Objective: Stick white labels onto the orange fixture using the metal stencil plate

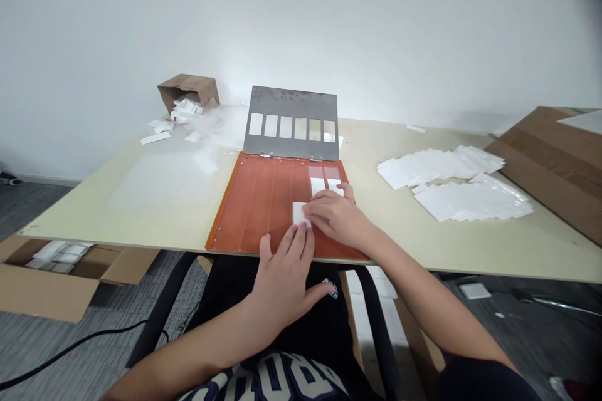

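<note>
A small white card (299, 213) lies on the orange-red grooved base (254, 203) of a hinged jig. My right hand (336, 216) has its fingers and thumb closed at the card's right edge, partly covering it. With fingers stretched out, my left hand (285, 272) touches the card's near edge with its fingertips. Two more white strips, one of them a white strip (318, 185), lie in the base's right slots, each with a clear upper part; my right hand partly hides them. The grey metal lid (294, 103) with a row of rectangular windows stands raised behind the base.
Two fanned stacks of white sleeves, a far stack (437, 164) and a near stack (475, 198), lie right, beside a large cardboard box (555, 169). Back left, a small carton (188, 84) spills white pieces. Clear film (160, 178) covers the left table. An open box (56, 282) sits below.
</note>
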Demonstrator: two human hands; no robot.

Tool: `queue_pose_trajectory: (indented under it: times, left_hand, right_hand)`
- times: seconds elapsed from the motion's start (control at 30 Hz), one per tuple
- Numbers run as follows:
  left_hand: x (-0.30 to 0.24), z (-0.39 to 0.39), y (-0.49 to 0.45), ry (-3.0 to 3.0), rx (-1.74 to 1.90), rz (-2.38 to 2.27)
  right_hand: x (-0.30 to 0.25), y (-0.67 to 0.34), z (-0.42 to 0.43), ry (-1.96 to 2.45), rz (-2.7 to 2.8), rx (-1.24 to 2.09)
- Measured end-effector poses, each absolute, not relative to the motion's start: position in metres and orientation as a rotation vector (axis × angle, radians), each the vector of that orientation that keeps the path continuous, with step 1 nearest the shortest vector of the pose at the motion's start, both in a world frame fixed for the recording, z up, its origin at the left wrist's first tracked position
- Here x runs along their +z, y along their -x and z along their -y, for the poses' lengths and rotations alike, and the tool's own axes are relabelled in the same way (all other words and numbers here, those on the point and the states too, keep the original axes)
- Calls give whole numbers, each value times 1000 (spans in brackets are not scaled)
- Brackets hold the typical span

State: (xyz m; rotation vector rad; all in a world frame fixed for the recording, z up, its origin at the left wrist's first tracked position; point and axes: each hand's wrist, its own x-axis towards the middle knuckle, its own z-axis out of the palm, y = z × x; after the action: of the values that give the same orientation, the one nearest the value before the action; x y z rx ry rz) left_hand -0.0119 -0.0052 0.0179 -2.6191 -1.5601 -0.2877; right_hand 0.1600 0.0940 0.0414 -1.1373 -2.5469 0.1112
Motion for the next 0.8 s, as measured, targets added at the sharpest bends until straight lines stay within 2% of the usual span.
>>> queue_pose_trajectory:
  times: [0.8]
  left_hand:
    - [22,5,11,2626,-232,1571]
  right_hand:
    - [46,-162,-88,1074,2622,-18]
